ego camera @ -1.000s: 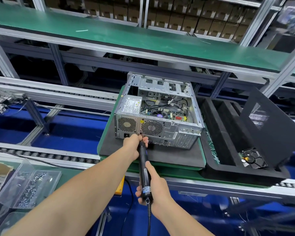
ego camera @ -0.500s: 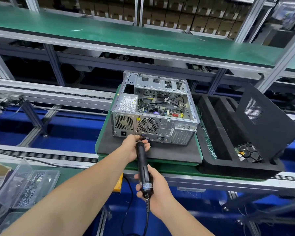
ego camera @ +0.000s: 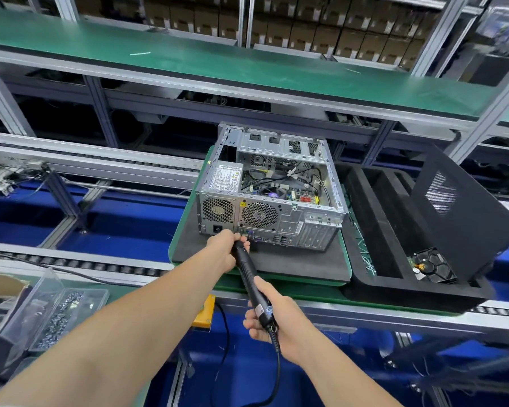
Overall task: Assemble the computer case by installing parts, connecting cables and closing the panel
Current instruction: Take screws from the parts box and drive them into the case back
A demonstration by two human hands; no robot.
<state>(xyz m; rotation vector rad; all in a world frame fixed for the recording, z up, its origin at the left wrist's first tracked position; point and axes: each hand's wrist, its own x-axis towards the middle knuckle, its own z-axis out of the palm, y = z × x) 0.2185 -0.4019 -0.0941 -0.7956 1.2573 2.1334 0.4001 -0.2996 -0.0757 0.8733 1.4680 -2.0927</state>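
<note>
The silver computer case (ego camera: 272, 198) lies on its side, top open and wired interior exposed, vented rear face toward the viewer. A black electric screwdriver (ego camera: 247, 271) angles up to its lower rear edge, and the black side panel (ego camera: 459, 218) leans tilted, just to its right.

Computer case (ego camera: 272, 198) sits on a pad (ego camera: 276, 261), foam tray (ego camera: 373, 230) to its right.

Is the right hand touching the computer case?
Apart. In the head view the right hand grips the rear end of the electric screwdriver, well short of the computer case, with the mat between.
</note>
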